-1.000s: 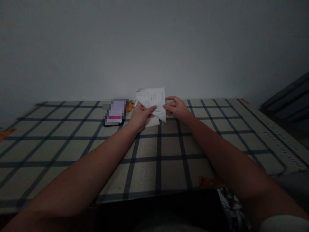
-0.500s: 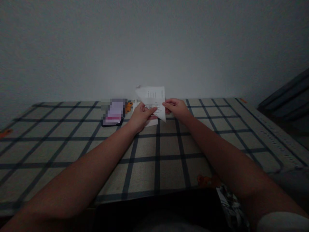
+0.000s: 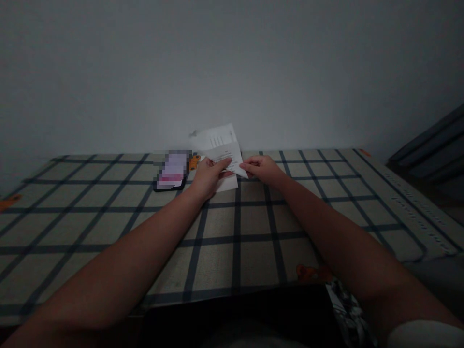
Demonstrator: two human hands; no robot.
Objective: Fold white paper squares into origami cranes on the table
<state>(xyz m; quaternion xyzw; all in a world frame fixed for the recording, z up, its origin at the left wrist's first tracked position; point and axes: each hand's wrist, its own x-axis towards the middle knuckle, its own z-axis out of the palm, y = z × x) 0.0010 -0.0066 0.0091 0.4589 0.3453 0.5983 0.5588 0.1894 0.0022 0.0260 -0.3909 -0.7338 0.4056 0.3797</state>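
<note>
Both my hands grip a creased sheet of printed paper (image 3: 223,140) above the far part of the table. My left hand (image 3: 210,175) pinches it near its lower left, thumb lying across the print. The fingertips of my right hand (image 3: 259,169) are closed on its lower right corner. The sheet tilts up to the left, and its upper left corner looks crumpled. Below my left hand shows a plain white piece of paper (image 3: 229,182); whether it is a separate sheet I cannot tell.
A phone (image 3: 171,169) with a blurred-out screen lies left of my left hand. The table wears a checked cloth (image 3: 250,261) with orange figures and some lettering at the right. A pale wall (image 3: 232,67) rises behind it. Dark striped fabric (image 3: 435,150) is at the right.
The printed sheet has turned and leaned to the left. My right hand has moved slightly down and left, to the sheet's lower corner. My left hand has stayed nearly in place.
</note>
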